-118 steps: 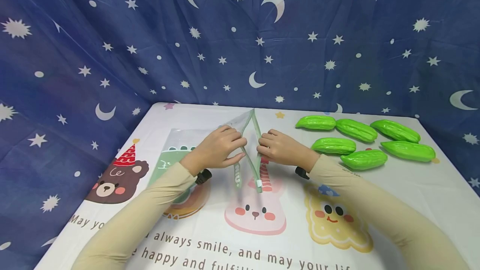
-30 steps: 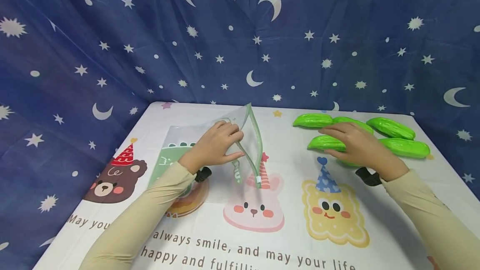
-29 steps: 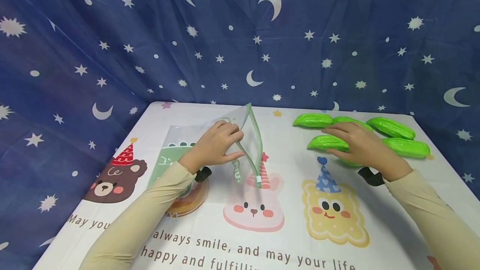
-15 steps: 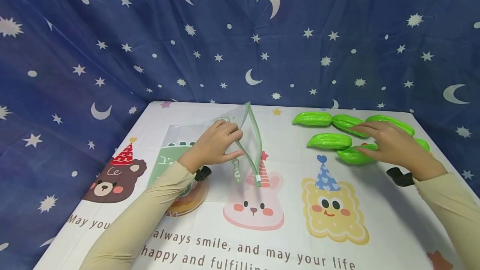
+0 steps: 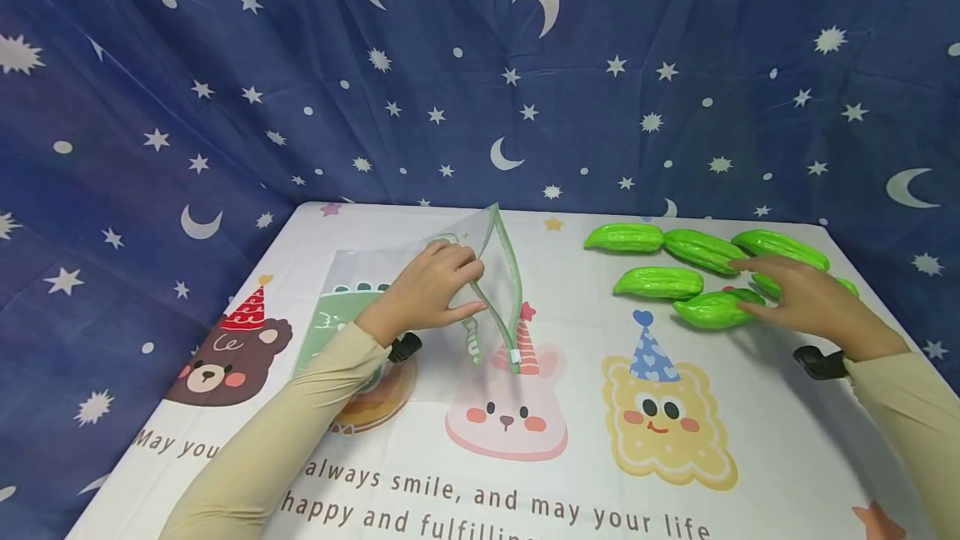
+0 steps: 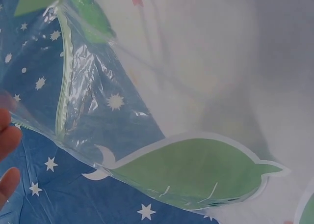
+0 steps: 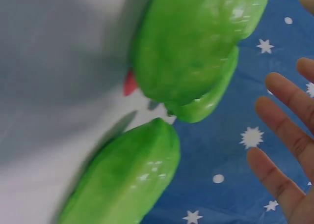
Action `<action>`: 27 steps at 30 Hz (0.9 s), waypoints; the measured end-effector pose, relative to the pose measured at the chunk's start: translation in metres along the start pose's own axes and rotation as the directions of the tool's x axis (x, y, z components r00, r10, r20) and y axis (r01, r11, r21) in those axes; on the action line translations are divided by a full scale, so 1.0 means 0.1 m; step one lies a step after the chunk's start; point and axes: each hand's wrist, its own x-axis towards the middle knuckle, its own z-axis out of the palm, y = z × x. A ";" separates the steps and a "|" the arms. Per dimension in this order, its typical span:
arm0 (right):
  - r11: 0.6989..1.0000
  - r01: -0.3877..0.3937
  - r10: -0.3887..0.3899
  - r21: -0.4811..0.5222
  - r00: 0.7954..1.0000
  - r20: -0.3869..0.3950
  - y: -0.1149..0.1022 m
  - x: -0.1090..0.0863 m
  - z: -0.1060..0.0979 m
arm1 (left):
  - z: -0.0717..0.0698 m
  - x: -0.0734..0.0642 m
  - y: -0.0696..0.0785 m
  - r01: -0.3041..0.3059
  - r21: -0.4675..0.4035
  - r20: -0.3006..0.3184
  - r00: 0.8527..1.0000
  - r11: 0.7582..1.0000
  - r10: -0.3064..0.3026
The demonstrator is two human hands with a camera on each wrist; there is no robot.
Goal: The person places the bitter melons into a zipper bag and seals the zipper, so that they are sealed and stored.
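A clear zip bag [image 5: 345, 315] with green print lies on the table, its green-edged mouth standing gaping toward the right. My left hand [image 5: 431, 286] holds the near edge of that mouth, fingers curled over it and thumb apart. In the left wrist view the clear film [image 6: 186, 170] fills most of the picture, fingertips [image 6: 7, 140] at its left. My right hand [image 5: 821, 302] hovers at the right over several glossy green ribbed gourds, fingers spread. Nearest its thumb is the front gourd [image 5: 717, 309]; another gourd [image 5: 767, 285] is partly hidden behind the hand. Two gourds [image 7: 191, 42] overlap in the right wrist view.
More gourds lie at the back right, among them a back-left gourd [image 5: 624, 237] and a middle gourd [image 5: 658, 282]. The white tablecloth [image 5: 585, 440] has cartoon prints and lettering. A blue star-patterned curtain [image 5: 420, 65] hangs behind the table.
My right hand has let go of the bag's mouth and moved right over the gourds, lately farther right toward the rightmost ones. The left hand keeps its hold on the bag.
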 end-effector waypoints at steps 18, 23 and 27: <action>0.984 0.045 -0.026 -0.169 0.993 0.115 0.14 -0.10 0.24 | 0.03 0.00 -0.02 -0.009 0.004 -0.013 1.000 1.000 0.009; 0.982 0.033 -0.002 -0.186 0.987 0.162 0.14 -0.10 0.27 | 0.04 -0.01 -0.02 -0.008 0.001 -0.010 1.000 1.000 0.008; 0.980 0.048 -0.018 -0.195 0.988 0.155 0.14 -0.10 0.28 | 0.04 -0.01 -0.02 -0.007 0.002 -0.006 1.000 1.000 0.007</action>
